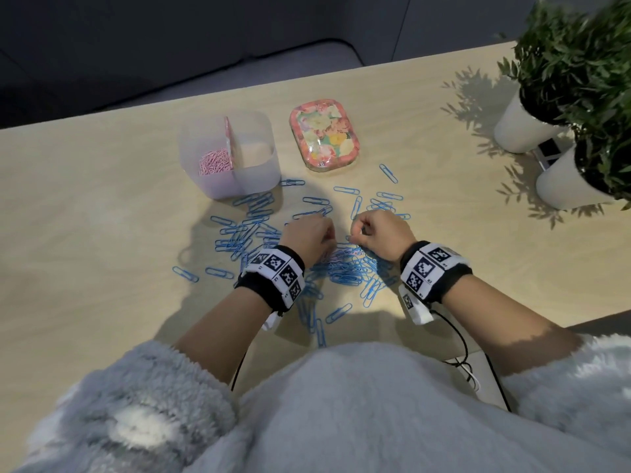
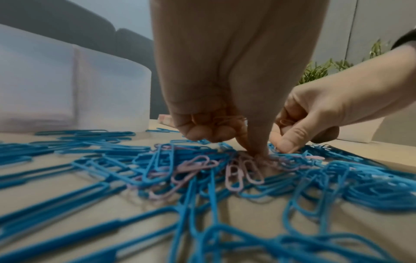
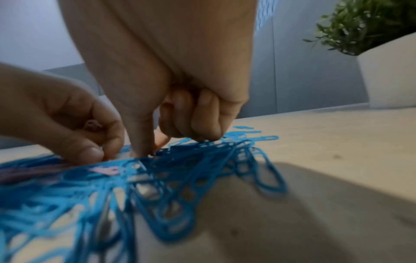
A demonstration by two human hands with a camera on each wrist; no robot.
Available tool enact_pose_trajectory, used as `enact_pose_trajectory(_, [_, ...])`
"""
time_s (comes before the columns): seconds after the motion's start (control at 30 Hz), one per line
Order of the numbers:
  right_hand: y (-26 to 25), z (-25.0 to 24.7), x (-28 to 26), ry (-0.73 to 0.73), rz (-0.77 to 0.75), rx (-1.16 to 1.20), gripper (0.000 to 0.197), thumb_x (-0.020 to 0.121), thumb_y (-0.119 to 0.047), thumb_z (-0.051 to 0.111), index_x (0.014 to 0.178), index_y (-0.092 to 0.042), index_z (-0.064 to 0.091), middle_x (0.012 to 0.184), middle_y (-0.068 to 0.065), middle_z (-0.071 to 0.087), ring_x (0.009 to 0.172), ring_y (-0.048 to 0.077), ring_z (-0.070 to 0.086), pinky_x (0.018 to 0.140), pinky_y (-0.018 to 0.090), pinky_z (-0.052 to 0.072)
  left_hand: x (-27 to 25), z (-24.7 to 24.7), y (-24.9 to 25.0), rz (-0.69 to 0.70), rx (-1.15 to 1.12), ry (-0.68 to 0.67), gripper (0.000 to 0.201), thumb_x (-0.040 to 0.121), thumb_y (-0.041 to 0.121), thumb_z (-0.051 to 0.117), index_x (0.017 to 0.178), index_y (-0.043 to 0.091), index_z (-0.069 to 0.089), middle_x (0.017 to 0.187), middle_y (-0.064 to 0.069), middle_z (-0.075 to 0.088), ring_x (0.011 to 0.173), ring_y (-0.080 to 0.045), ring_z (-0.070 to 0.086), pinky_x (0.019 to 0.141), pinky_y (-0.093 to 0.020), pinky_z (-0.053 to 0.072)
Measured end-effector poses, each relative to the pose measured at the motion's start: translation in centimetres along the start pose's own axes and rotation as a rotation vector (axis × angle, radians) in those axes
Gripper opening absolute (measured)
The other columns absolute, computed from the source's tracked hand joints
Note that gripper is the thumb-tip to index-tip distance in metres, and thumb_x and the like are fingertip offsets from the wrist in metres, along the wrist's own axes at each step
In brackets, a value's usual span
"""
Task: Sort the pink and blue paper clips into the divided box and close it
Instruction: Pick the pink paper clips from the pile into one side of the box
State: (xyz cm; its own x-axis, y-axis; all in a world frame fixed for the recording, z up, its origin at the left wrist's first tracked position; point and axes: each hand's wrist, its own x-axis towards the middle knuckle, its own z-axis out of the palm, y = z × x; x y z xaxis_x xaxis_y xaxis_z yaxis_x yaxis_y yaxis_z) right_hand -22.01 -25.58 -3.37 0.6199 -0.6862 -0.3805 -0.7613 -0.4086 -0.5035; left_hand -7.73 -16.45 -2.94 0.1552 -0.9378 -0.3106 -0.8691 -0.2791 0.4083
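Table [image 1: 102, 206]: two hands [image 1: 309, 235], one box [image 1: 227, 155], two plants [image 1: 563, 56].

Two potted plants [image 1: 577, 63] in white pots [image 1: 522, 128] stand at my two o'clock on the pale wooden surface [image 1: 85, 199], throwing leafy shadows toward me. A small black-and-white card [image 1: 549, 151] lies between the pots. Beyond the far edge, at twelve, sits a dark grey sofa [image 1: 136, 35].
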Motion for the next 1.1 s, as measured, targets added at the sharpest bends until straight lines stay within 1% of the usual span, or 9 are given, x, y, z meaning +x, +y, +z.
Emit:
enact_pose_trajectory(0.13, [0.7, -0.4, 0.7, 0.002, 0.061, 0.25, 0.023, 0.078, -0.027, 0.066, 0.059, -0.022, 0.054, 0.054, -0.008, 0.06, 0.058, 0.015, 0.053, 0.069, 0.034, 0.046, 0.3, 0.1, -0.6, -0.015, -0.121, -0.006, 0.016, 0.089, 0.016, 0.052, 0.097, 0.005, 0.059, 0.109, -0.016, 0.06, 0.104, -0.031, 0.054, 0.089, -0.036, 0.041])
enact_pose_trajectory(0.27, [1.0, -2.1, 0.4, 0.099, 0.124, 0.693, 0.028, 0.085, -0.007, 0.059, 0.06, -0.018, 0.054, 0.067, 0.012, 0.058, 0.049, 0.009, 0.049, 0.049, 0.021, 0.041, 0.4, -1.2, -0.9, -0.078, -0.428, 0.059, 0.008, 0.092, 0.012, 0.049, 0.088, 0.007, 0.054, 0.082, -0.01, 0.057, 0.074, -0.019, 0.05, 0.065, -0.025, 0.033])
enact_pose_trajectory(0.37, [1.7, -2.9, -0.1, 0.087, 0.227, 1.052, 0.023, 0.088, -0.004, 0.052, 0.066, -0.011, 0.053, 0.049, 0.003, 0.051, 0.036, 0.006, 0.042, 0.033, 0.012, 0.025, 0.3, -2.3, -1.2, -0.171, -0.827, 0.043, 0.017, 0.094, 0.008, 0.048, 0.077, 0.012, 0.048, 0.068, -0.002, 0.052, 0.048, -0.002, 0.051, 0.048, -0.021, 0.041])
enact_pose_trajectory(0.5, [1.8, -3.3, -1.1, -0.035, 0.283, 1.264, 0.019, 0.091, 0.001, 0.046, 0.077, -0.006, 0.055, 0.047, 0.0, 0.06, 0.039, 0.007, 0.051, 0.035, 0.015, 0.033, -0.3, -3.1, -1.3, -0.247, -1.148, -0.028, 0.015, 0.095, -0.001, 0.041, 0.088, 0.01, 0.048, 0.07, -0.007, 0.055, 0.042, -0.003, 0.055, 0.048, -0.019, 0.045])
enact_pose_trajectory(0.67, [1.0, -2.1, -1.6, -0.12, 0.344, 1.2, 0.025, 0.094, -0.012, 0.041, 0.072, -0.012, 0.052, 0.06, 0.004, 0.043, 0.034, 0.009, 0.04, 0.037, 0.014, 0.023, -0.7, -2.8, -1.3, -0.277, -0.835, -0.059, 0.022, 0.091, 0.012, 0.047, 0.069, 0.016, 0.049, 0.063, -0.002, 0.045, 0.056, -0.016, 0.045, 0.053, -0.025, 0.033])
enact_pose_trajectory(0.77, [0.6, -0.3, -1.7, -0.084, 0.134, 0.809, 0.028, 0.088, -0.019, 0.06, 0.062, -0.015, 0.05, 0.056, 0.007, 0.043, 0.035, 0.009, 0.035, 0.037, 0.015, 0.025, -1.3, -1.1, -1.1, -0.161, -0.263, -0.028, 0.019, 0.083, 0.031, 0.061, 0.07, 0.019, 0.052, 0.073, 0.001, 0.055, 0.073, -0.021, 0.052, 0.067, -0.028, 0.038])
enact_pose_trajectory(0.83, [0.4, 0.7, -1.7, -0.071, -0.021, 0.517, 0.029, 0.08, -0.017, 0.07, 0.059, -0.019, 0.05, 0.057, 0.004, 0.05, 0.047, 0.011, 0.041, 0.05, 0.021, 0.035, -1.6, -0.1, -0.9, -0.114, -0.109, -0.008, 0.021, 0.082, 0.038, 0.062, 0.082, 0.017, 0.058, 0.088, -0.002, 0.062, 0.087, -0.023, 0.057, 0.075, -0.032, 0.044])
enact_pose_trajectory(0.97, [0.3, 1.1, -1.6, -0.098, -0.065, 0.119, 0.019, 0.076, -0.021, 0.073, 0.067, -0.02, 0.056, 0.057, 0.0, 0.054, 0.057, 0.017, 0.049, 0.062, 0.029, 0.039, -1.5, 0.6, -0.5, -0.081, -0.027, -0.012, 0.023, 0.086, 0.034, 0.058, 0.095, 0.014, 0.061, 0.103, -0.008, 0.065, 0.098, -0.028, 0.059, 0.081, -0.035, 0.046])
enact_pose_trajectory(1.1, [0.7, 0.4, -1.7, -0.074, -0.043, 0.337, 0.024, 0.083, -0.012, 0.066, 0.063, -0.015, 0.054, 0.059, 0.008, 0.054, 0.048, 0.011, 0.044, 0.05, 0.021, 0.037, -1.3, 0.1, -1.0, -0.074, -0.175, 0.032, 0.021, 0.087, 0.028, 0.059, 0.091, 0.008, 0.064, 0.086, -0.008, 0.063, 0.087, -0.029, 0.058, 0.073, -0.032, 0.04])
